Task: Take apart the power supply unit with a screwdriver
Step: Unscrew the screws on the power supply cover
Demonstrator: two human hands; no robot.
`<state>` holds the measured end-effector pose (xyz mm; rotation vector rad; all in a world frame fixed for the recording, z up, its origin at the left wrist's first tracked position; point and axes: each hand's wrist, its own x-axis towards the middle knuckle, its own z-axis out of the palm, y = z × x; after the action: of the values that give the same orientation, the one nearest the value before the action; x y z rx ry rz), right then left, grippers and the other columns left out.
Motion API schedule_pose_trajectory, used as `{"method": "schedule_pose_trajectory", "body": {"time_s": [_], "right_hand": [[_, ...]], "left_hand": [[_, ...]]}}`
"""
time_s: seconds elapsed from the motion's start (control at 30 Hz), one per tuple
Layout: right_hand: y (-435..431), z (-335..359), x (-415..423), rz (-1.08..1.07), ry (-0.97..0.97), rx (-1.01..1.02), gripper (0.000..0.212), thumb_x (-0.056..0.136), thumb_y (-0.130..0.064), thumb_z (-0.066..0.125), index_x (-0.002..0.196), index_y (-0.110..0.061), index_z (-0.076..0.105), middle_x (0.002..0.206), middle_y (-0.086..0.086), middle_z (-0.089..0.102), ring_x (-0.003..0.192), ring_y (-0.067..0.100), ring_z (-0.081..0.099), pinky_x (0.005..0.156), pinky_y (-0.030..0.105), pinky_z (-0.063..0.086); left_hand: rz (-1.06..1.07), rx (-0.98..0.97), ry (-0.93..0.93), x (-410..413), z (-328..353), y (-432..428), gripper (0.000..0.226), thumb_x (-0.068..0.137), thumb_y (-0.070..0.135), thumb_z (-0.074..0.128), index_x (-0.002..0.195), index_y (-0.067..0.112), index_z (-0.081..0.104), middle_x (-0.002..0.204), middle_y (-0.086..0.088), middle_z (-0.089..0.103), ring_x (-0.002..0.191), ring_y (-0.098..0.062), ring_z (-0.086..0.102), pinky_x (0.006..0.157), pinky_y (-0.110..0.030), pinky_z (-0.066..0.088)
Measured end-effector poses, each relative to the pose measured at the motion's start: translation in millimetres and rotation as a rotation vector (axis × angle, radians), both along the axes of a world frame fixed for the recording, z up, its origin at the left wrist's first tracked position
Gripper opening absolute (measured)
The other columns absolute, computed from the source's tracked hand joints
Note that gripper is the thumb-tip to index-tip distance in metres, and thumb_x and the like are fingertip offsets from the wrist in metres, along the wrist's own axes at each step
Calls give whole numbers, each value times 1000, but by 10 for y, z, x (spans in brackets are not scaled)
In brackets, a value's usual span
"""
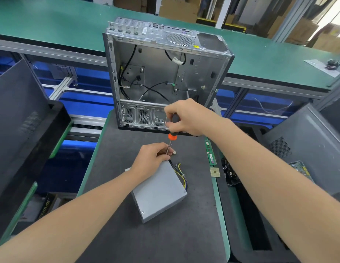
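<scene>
Closest, the power supply (159, 194) lies on the counter (127, 234), lid still on. Left hand (152, 158) pinches the screwdriver (172, 137) shaft at its far corner; right hand (186, 116) grips the handle. Unscrewing seems barely begun.

Not much to go on here, only two arms show. The left forearm (89, 205) and the right forearm (269, 168) are both bare for the whole stretch from the picture's bottom edge to the wrists, slim and smooth-looking. Whatever is worn higher up falls outside the shot, so can't tell. The left hand (152, 158) and the right hand (186, 116) are bare as well, knuckles and fingers uncovered. Fingernails are too small to make out.
</scene>
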<state>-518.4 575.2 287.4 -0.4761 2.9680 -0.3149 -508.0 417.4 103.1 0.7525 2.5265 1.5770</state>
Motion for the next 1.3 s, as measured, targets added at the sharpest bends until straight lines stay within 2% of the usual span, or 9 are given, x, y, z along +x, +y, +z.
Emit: {"method": "schedule_pose_trajectory", "body": {"time_s": [0.23,0.33,0.43,0.57,0.7,0.97,1.07,1.17,1.3], "right_hand": [[142,209,16,393,-108,137,8,85,-19,74,89,-24,69,88,-5,58,86,-11,47,70,10,37],[58,129,130,177,-21,87,20,91,-37,69,99,-20,61,80,-8,61,76,0,54,72,32,51],[-174,-38,241,-255,180,233,44,99,-60,52,94,-16,46,77,-1,41,76,28,52,61,36,39],[-331,-125,208,-447,218,268,33,103,-46,54,91,-15,50,74,1,36,82,35,57,62,36,39],[-266,-80,167,-176,158,152,16,92,-19,64,87,-8,55,75,6,54,76,34,61,51,31,37],[-1,216,9,356,-99,121,19,83,-4,66,87,-22,69,88,-8,63,91,-9,43,71,12,39],[-127,116,91,218,-11,128,17,89,-29,70,98,-19,61,85,-5,59,85,10,50,73,35,49],[-321,-52,207,-228,256,263,42,97,-61,55,97,-19,50,70,-4,33,76,31,55,56,34,34],[-423,-158,174,-407,280,278,31,103,-40,56,87,-14,49,68,0,32,85,36,64,62,36,38]], "left_hand": [[-40,-16,4,2,42,-27,34,85,-11,74,94,21,73,85,35,71,89,9,69,81,-3,45],[-28,-23,35,12,14,7,30,83,-15,73,93,13,73,87,27,69,88,13,67,79,-2,44],[-21,-21,53,12,-24,16,26,83,-16,72,94,8,73,88,27,69,90,12,67,79,-2,45],[-26,-18,32,10,-29,-1,27,85,-14,72,97,10,74,87,35,70,90,9,69,80,-3,46],[-30,8,41,11,-29,-24,25,86,-10,73,99,12,74,93,41,68,93,9,68,81,-3,46],[-13,11,57,9,-19,-3,33,84,-8,74,84,23,66,88,24,71,90,11,66,80,-3,43],[-1,12,40,7,-23,14,42,84,-10,74,79,29,60,90,21,70,89,13,65,80,-3,43],[4,18,31,11,-31,21,40,84,-11,73,82,27,63,88,24,70,87,12,66,79,-2,43],[-11,24,15,19,-25,2,37,84,-10,73,88,26,68,85,34,70,88,9,67,79,-2,44]]}}
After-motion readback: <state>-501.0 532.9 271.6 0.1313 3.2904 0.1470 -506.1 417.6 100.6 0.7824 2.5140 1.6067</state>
